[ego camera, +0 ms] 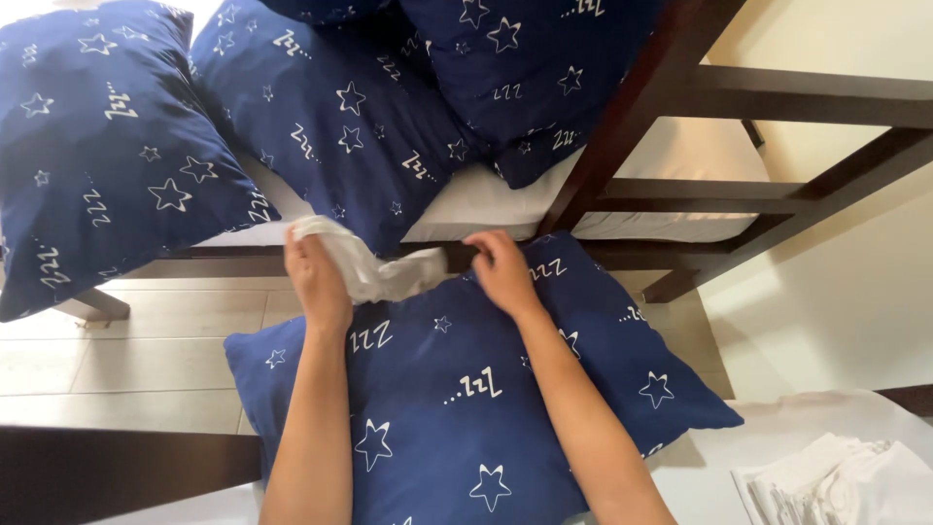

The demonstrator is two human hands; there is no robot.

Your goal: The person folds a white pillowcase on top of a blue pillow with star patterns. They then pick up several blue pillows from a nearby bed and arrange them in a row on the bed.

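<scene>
A dark blue pillow with white stars lies in front of me on a white surface. My left hand grips a white cloth that comes out of the pillow's far end. My right hand pinches the edge of the blue pillowcase at that same end, next to the cloth. Both forearms stretch over the pillow.
Three more star-patterned blue pillows lie on a white mattress in a dark wooden bed frame. Folded white linen sits at the lower right. Pale floor tiles show at left, a dark wooden rail below them.
</scene>
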